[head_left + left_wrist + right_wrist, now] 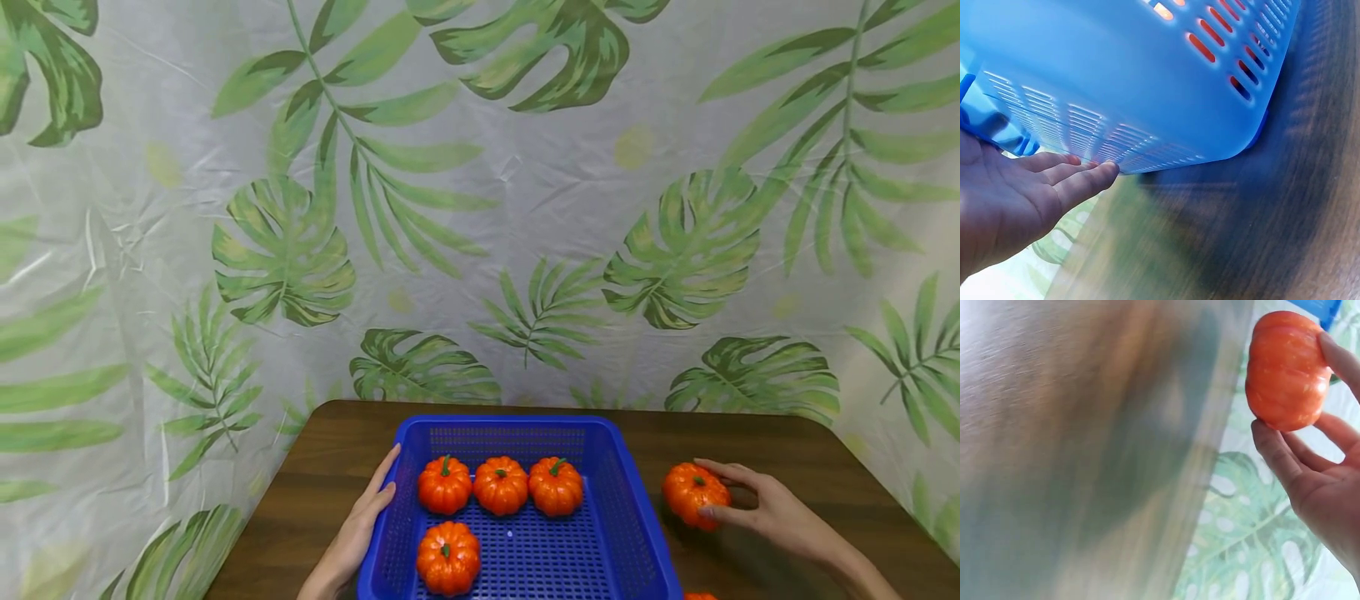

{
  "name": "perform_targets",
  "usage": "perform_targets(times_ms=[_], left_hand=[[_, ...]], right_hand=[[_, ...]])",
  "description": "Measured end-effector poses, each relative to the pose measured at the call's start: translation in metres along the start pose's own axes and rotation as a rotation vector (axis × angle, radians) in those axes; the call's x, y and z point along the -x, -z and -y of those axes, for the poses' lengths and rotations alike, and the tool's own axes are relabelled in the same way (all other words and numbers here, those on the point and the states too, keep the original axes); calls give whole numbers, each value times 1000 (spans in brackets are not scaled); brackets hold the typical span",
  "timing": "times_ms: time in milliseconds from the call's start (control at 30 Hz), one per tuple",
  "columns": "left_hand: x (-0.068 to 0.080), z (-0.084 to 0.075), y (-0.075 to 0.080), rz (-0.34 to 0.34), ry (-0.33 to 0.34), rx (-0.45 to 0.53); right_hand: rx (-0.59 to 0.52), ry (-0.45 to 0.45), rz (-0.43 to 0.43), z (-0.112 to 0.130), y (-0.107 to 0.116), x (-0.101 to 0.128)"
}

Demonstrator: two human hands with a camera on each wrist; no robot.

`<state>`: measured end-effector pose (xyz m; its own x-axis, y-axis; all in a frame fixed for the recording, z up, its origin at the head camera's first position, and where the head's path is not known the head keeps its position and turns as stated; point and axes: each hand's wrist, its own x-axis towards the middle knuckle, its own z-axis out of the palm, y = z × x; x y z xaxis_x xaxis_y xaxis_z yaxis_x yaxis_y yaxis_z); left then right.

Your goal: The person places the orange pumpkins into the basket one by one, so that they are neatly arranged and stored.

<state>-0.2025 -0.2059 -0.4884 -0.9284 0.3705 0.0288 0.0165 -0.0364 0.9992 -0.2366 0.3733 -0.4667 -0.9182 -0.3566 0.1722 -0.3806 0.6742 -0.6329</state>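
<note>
A blue perforated basket stands on the brown wooden table. Inside it lie several small orange pumpkins: three in a row at the back and one nearer me. My left hand lies flat with straight fingers against the basket's left wall; the left wrist view shows its fingertips touching the blue plastic. My right hand holds another orange pumpkin just right of the basket, thumb and fingers curled round it.
A sliver of one more orange pumpkin shows at the bottom edge, right of the basket. A leaf-printed sheet hangs behind and beside the table. The table's rounded far corners lie close to that sheet.
</note>
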Motion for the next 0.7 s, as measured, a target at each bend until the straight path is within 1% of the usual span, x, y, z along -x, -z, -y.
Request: perform_targets(times_ms=[100, 233, 433, 533, 700], left_hand=[[0, 0, 0, 5, 3, 1], [0, 0, 1, 13, 7, 3], [-1, 0, 1, 23, 2, 8], [-1, 0, 2, 18, 1, 10], [-1, 1, 2, 10, 6, 10]], right_hand=[[-9, -23, 9, 8, 6, -5], [-8, -28, 4, 18, 14, -11], [-73, 10, 0, 35, 24, -21], [-113, 37, 12, 45, 26, -27], [-206, 89, 66, 56, 20, -38]])
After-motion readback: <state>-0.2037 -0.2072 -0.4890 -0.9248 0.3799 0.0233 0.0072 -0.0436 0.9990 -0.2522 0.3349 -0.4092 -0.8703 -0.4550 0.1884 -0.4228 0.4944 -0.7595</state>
